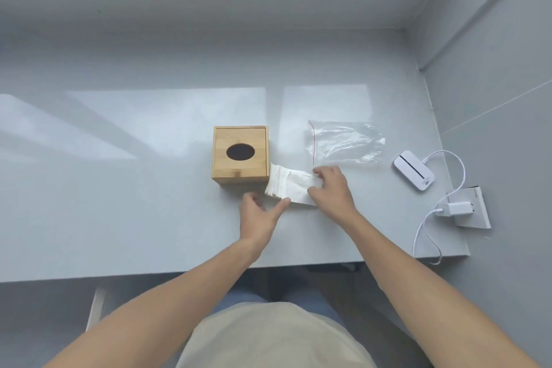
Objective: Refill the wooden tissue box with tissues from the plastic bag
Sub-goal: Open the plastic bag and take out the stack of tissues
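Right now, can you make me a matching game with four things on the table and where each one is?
Things:
1. wooden tissue box
2. plastic bag
3. tissues
4. white charger

Places:
A. lying flat and empty, behind the right hand
B. between the two hands, just right of the box
C. near the table's right edge, with a cable plugged in
D. upright, its dark oval hole facing up, behind the left hand

Pairs: 1-D, 2-A, 3-B, 4-C
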